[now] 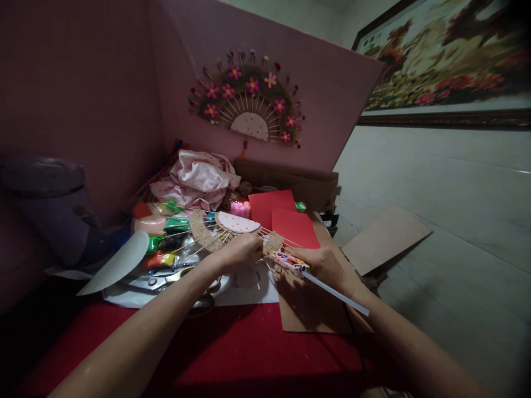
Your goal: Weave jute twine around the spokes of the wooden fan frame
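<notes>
Stick fan (219, 236): over the desk (215, 342), between your hands; part-made, by appearance.
Fabric half-circle (238, 222): in place at its centre.
Twine band (199, 224): showing at both sides; your hand hides the stretch between, so completeness cannot be told.
Flowers: none visible on your piece, unlike the decorated fan (252, 85) behind.
Left grip (246, 250): fingers curled against the fan; you cannot tell what they pinch.
Right grip (321, 264): wrapped around your glue gun (290, 262).
</notes>
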Action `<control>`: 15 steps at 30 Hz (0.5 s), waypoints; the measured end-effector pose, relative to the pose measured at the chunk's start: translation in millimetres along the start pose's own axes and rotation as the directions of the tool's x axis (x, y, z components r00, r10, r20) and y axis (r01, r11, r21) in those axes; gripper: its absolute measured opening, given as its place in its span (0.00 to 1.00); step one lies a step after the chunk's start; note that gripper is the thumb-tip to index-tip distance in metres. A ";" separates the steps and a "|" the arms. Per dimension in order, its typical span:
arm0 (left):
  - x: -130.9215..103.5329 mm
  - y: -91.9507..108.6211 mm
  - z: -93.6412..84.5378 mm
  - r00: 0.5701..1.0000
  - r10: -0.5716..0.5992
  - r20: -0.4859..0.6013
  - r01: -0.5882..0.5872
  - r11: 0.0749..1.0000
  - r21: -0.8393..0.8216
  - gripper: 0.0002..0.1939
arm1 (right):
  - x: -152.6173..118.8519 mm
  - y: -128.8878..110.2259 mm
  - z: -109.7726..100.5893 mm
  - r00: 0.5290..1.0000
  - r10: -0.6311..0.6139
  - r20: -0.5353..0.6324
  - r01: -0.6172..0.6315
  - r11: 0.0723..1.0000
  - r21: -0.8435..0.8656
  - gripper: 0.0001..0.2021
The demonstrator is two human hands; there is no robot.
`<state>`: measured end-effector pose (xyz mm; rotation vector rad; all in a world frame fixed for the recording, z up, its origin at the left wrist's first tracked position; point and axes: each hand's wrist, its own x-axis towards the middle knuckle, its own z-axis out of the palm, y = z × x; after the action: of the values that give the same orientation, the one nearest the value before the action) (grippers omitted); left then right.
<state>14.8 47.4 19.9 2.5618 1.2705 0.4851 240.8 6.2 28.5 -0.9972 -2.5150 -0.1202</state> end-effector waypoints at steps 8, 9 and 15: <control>-7.7 0.4 -21.1 0.998 0.037 0.045 -0.031 0.992 -0.125 0.12 | -0.2 -4.5 -13.5 0.996 0.005 -0.088 -0.004 1.000 0.019 0.10; -8.3 -1.2 -23.0 0.998 0.037 0.042 -0.031 0.990 -0.136 0.12 | 0.9 -6.5 -16.9 0.996 0.001 -0.088 0.001 1.000 0.023 0.10; -15.2 -6.1 -36.9 0.998 0.051 0.047 -0.040 0.975 -0.221 0.12 | 10.5 -12.7 -39.0 0.999 0.052 0.001 -0.051 0.981 0.185 0.10</control>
<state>-12.8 41.2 48.6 2.4066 1.0774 0.5322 239.4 -5.6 69.2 -0.9839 -2.4416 0.1254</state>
